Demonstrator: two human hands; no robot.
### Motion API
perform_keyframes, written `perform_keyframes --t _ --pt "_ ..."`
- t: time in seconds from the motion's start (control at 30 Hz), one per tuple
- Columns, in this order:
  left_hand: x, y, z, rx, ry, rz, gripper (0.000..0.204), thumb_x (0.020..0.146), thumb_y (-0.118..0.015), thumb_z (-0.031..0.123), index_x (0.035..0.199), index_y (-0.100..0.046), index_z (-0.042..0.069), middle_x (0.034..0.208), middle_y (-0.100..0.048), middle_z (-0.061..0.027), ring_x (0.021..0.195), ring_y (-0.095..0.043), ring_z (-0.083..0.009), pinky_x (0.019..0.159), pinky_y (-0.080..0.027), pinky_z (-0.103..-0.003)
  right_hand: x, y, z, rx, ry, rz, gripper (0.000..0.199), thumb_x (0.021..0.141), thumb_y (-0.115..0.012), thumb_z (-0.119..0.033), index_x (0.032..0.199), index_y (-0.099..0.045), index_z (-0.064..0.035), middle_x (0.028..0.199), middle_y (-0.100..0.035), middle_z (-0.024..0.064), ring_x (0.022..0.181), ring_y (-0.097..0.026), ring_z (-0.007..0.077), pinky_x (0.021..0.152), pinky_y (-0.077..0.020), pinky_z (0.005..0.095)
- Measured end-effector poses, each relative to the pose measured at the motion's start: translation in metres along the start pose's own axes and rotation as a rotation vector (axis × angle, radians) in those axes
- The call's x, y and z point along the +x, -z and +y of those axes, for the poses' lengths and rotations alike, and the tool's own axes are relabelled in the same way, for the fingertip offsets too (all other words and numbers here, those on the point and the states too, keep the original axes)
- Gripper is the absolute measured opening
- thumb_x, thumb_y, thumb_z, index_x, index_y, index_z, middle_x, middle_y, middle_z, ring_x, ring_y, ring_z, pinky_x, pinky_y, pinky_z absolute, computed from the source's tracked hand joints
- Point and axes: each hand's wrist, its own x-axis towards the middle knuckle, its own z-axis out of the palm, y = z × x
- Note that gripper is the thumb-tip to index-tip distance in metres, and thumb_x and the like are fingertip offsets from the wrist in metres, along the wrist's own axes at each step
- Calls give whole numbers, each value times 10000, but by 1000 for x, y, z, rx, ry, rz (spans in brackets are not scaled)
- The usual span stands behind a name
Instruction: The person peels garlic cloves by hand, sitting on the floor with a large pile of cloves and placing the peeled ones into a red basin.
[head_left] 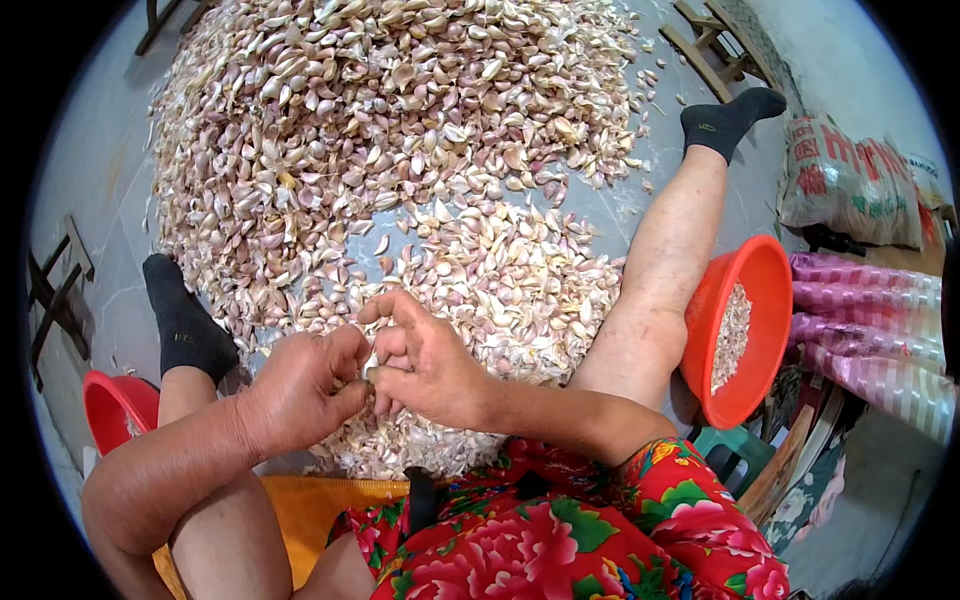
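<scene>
Person sits on the floor, legs spread, facing a big garlic pile [400,140] that fills the far and middle floor. Both hands meet at the near edge of the pile, centre of view, just above the lap.

Clove [371,372]: small, pale, sits right between the two hands at their contact point. Mostly hidden by fingers, only a sliver shows. Cannot tell if peeled.

Left hand [300,390]: fingers curled in, thumb pressed toward the clove, closed tight around it from the left. Knuckles face up.

Right hand [425,365]: thumb and lower fingers pinch at the same clove from the right, touching the left hand. Index and middle fingers half-raised, loosely bent, not gripping. So this hand is partly spread, pinching only at the tips.

The two hands touch each other; the clove is in that joint, just over the near rim of the pile.

Around: red basin [745,330] to the right, beside the right knee, tilted, holds pale cloves. Second red basin [115,405] near left, by the left leg, mostly hidden. Black socks on both feet. Floral red dress [560,540] in the near foreground. Printed sack [850,185] far right. Striped cloth [870,320] right of the basin.
</scene>
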Motion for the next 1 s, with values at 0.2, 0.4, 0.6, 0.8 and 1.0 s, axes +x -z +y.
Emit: perform_keyframes --t 0.2,0.4,0.6,0.8,1.0 --pt "0 -4 3 4 -18 44 246 820 -735 125 930 -528 49 693 -629 -155 660 -651 -399 564 -491 -466 -4 -2 -5 12 9 19 505 905 -511 76 1362 -321 -26 995 -630 107 735 -674 150 625 -562 276" --pt "1 0 3 4 -98 88 215 822 -715 99 917 -526 59 684 -612 -158 645 -642 -405 546 -487 -460 0 4 -7 47 10 -34 487 918 -510 78 1355 -326 -32 1009 -638 104 738 -683 155 645 -576 277" --pt "3 3 9 120 -128 134 185 821 -710 92 886 -538 74 673 -613 -153 633 -644 -404 536 -485 -454 0 3 0 80 96 -21 453 947 -519 52 1351 -337 -40 1008 -636 105 772 -684 155 669 -589 287" --pt "1 6 8 30 -154 89 139 879 -687 10 948 -567 28 663 -568 -82 587 -541 -126 536 -460 -317 -1 4 1 -11 138 14 431 930 -517 28 1316 -328 -4 982 -623 108 737 -640 142 643 -557 299" --pt "3 5 -1 -52 -175 74 149 880 -687 18 966 -566 22 645 -533 -78 566 -485 -126 523 -427 -311 0 5 -6 74 48 -25 429 940 -514 32 1323 -325 -17 1019 -639 128 731 -658 152 638 -556 295"
